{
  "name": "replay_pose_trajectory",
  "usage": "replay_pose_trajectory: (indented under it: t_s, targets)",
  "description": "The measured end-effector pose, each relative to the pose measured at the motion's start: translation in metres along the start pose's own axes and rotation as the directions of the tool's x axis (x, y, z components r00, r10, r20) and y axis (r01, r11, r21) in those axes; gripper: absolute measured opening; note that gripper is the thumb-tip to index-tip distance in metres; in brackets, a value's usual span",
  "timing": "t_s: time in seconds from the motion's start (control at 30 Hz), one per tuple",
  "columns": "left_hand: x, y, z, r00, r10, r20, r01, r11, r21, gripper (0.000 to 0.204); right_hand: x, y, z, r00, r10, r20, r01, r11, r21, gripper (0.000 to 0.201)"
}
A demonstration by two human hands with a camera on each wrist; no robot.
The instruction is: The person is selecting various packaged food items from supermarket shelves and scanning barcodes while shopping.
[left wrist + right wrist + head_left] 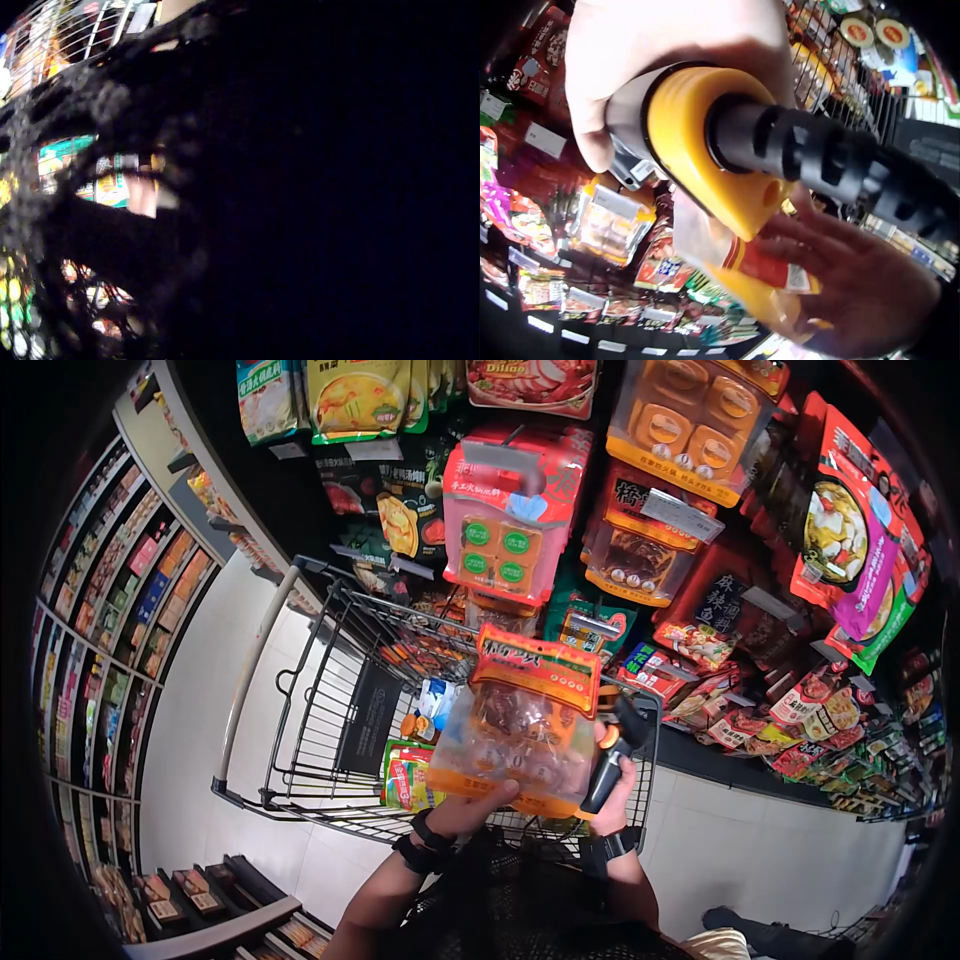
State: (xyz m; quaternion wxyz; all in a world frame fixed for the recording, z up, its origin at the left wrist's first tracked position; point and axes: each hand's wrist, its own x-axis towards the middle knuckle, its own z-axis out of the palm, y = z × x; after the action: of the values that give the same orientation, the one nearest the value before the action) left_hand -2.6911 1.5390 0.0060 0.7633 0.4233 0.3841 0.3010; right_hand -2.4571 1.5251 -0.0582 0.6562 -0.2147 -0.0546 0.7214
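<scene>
A clear, red and orange food package (530, 725) is held over the shopping cart. My left hand (465, 812) grips its lower left edge, thumb across the front. In the right wrist view the left hand (855, 281) lies against the package (769, 270), its fingers partly hidden. My right hand (615, 798), at the package's right side, is wrapped round a black handheld device (605, 775). Up close, the right hand (679, 34) grips this device (697, 127), which has a yellow end and ribbed cable sleeve. Dark mesh cloth (90, 232) blocks most of the left wrist view.
A wire shopping cart (300, 760) stands before me, with a green and red pouch (407, 775) and small jars (420, 727) inside. Hanging packets (510, 510) fill the rack beyond it. Other shelves (110, 630) line the left side, across a pale floor (195, 690).
</scene>
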Motion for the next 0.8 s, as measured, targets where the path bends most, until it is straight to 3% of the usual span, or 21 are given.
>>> replay_pose_trajectory:
  t_s: [0.07,0.1,0.13,0.17,0.2,0.23,0.27,0.37,0.43,0.47,0.53,0.57,0.6,0.63,0.67,0.73,0.77,0.8]
  targets:
    - [0.001,0.017,0.013,0.994,0.085,0.066,-0.094,0.985,0.144,0.038,0.001,-0.003,0.028,0.957,-0.187,0.220,0.139,0.967,0.214,0.066]
    - [0.003,0.017,0.013,0.995,0.070,0.075,-0.081,0.983,0.166,0.038,0.005,-0.010,0.029,0.907,-0.127,0.402,0.030,0.970,0.240,0.070]
    - [0.004,0.016,0.014,0.994,0.067,0.085,-0.081,0.983,0.167,0.038,0.003,-0.017,0.023,0.907,-0.136,0.399,0.040,0.970,0.240,0.070]
    - [0.007,0.014,0.014,0.958,0.250,0.140,-0.285,0.878,0.385,0.035,0.002,-0.023,0.016,0.917,-0.092,0.388,0.009,0.978,0.210,0.073]
    - [0.010,0.014,0.013,0.884,0.405,0.233,-0.463,0.685,0.562,0.034,0.000,-0.025,0.011,0.926,-0.048,0.374,-0.022,0.983,0.180,0.076]
    - [-0.001,0.038,0.018,0.902,0.314,0.295,-0.431,0.630,0.646,0.037,0.004,-0.024,0.018,0.888,-0.039,0.459,-0.130,0.935,0.331,0.079]
    - [-0.001,0.041,0.017,0.902,0.314,0.297,-0.432,0.630,0.646,0.037,0.000,-0.023,0.046,0.978,-0.113,0.176,0.131,0.987,-0.095,0.079]
    - [-0.004,0.053,0.012,0.897,0.288,0.336,-0.442,0.635,0.634,0.044,0.001,-0.020,0.033,0.978,-0.063,0.198,0.089,0.988,-0.125,0.076]
    - [-0.006,0.069,0.005,0.825,0.310,0.473,-0.559,0.573,0.599,0.055,-0.005,-0.018,0.034,0.962,-0.129,0.242,0.171,0.972,-0.161,0.075]
    - [-0.001,0.067,-0.003,0.835,0.211,0.508,-0.477,0.739,0.475,0.071,-0.007,-0.020,0.033,0.961,-0.133,0.244,0.176,0.971,-0.163,0.075]
    - [0.008,0.090,-0.028,0.745,0.124,0.656,-0.576,0.616,0.538,0.077,-0.011,-0.030,0.027,0.935,-0.195,0.296,0.243,0.960,-0.136,0.075]
    - [0.015,0.086,-0.051,0.791,0.047,0.610,-0.354,0.848,0.394,0.084,-0.015,-0.035,0.026,0.933,-0.249,0.259,0.289,0.949,-0.128,0.072]
    - [0.028,0.076,-0.069,0.812,-0.050,0.581,-0.086,0.975,0.204,0.090,-0.019,-0.043,0.037,0.913,-0.270,0.307,0.303,0.951,-0.064,0.067]
    - [0.041,0.077,-0.072,0.750,0.129,0.649,-0.105,0.992,-0.076,0.081,-0.024,-0.052,0.037,0.922,-0.246,0.298,0.310,0.932,-0.189,0.063]
    - [0.044,0.083,-0.061,0.745,0.126,0.655,-0.101,0.992,-0.076,0.081,-0.029,-0.061,0.035,0.932,-0.223,0.285,0.310,0.899,-0.310,0.060]
    - [0.050,0.088,-0.025,0.883,0.139,0.448,-0.305,0.895,0.325,0.062,-0.036,-0.068,0.039,0.950,-0.270,0.158,0.312,0.835,-0.453,0.057]
    - [0.060,0.087,-0.012,0.881,0.138,0.452,-0.305,0.896,0.322,0.062,-0.041,-0.069,0.062,0.953,-0.251,0.170,0.303,0.803,-0.513,0.067]
    - [0.071,0.087,0.002,0.878,0.179,0.444,-0.292,0.935,0.200,0.053,-0.040,-0.071,0.056,0.952,-0.254,0.167,0.305,0.801,-0.516,0.067]
